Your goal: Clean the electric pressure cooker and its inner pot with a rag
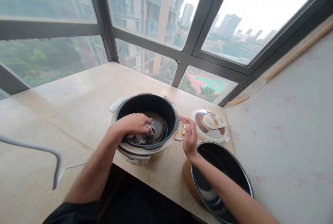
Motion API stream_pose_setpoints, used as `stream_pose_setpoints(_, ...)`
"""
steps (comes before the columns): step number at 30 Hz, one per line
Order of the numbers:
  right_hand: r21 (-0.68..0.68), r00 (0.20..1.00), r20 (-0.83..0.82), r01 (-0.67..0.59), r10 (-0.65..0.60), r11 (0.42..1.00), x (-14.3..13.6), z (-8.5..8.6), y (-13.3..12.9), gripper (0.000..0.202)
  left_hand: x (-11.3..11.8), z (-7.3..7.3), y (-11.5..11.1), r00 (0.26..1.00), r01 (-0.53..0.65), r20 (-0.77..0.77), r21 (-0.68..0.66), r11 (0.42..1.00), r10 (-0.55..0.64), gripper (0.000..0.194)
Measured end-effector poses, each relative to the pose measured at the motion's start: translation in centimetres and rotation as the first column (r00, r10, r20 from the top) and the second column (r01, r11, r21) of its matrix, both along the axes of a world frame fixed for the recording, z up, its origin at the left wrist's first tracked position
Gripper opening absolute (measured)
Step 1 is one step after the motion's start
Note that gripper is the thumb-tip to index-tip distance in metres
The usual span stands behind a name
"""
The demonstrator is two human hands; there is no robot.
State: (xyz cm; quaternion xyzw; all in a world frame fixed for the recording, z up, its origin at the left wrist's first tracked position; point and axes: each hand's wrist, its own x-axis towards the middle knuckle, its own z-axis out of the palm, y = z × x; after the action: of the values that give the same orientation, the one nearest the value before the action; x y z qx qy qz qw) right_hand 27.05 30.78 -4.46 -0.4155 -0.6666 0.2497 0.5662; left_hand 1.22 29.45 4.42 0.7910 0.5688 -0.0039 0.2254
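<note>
An electric pressure cooker (pixel 139 159) stands lidless near the sill's front edge, its dark inside showing. My left hand (pixel 134 125) reaches into it, fingers closed on a crumpled grey cloth (pixel 151 126) low inside, against the wall and bottom. At the cooker's right side, my right hand (pixel 190 135) grips the side handle (pixel 180 133); its fingers wrap partly out of sight. Beside my right forearm sits a dark inner pot (pixel 221 158), partly covered by the arm. Behind my right hand lies the white and brown cooker lid (pixel 210 125).
A white power cord (pixel 56 168) loops over the pale stone sill (pixel 78 92) at the left. Window frames (pixel 145 47) close off the back, and a flowered wall (pixel 281 130) stands at the right. The sill's front edge runs just below the cooker.
</note>
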Motion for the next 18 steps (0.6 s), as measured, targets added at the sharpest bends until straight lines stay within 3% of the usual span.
stream_pose_setpoints(7, 0.022, 1.000, -0.010, 0.015, -0.015, 1.000, -0.4, 0.1, 0.2, 0.032, -0.2, -0.2, 0.6, 0.998, 0.061, 0.003, -0.037, 0.997, -0.061, 0.046)
stream_pose_setpoints(11, 0.033, 1.000, 0.002, 0.018, -0.018, 0.999, -0.4, 0.2, 0.4, 0.032, 0.0, 0.4, 0.3, 0.965, -0.008, 0.262, 0.027, 1.000, 0.000, 0.047)
stream_pose_setpoints(14, 0.048, 1.000, 0.012, 0.023, -0.023, 0.999, -0.3, 0.1, 0.5, 0.033, 0.1, 0.8, -0.4, 0.808, -0.243, 0.581, 0.179, 0.953, 0.097, 0.044)
stream_pose_setpoints(16, 0.051, 1.000, 0.020, 0.020, -0.022, 0.998, -0.2, 0.1, 0.6, 0.033, 0.0, 1.0, -1.1, 0.648, -0.471, 0.750, 0.255, 0.844, 0.135, 0.041)
stream_pose_setpoints(18, 0.045, 1.000, 0.025, 0.018, -0.019, 0.999, -0.1, 0.1, 0.6, 0.034, -0.5, 1.2, -2.0, 0.457, -0.643, 0.878, 0.215, 0.735, 0.144, 0.039)
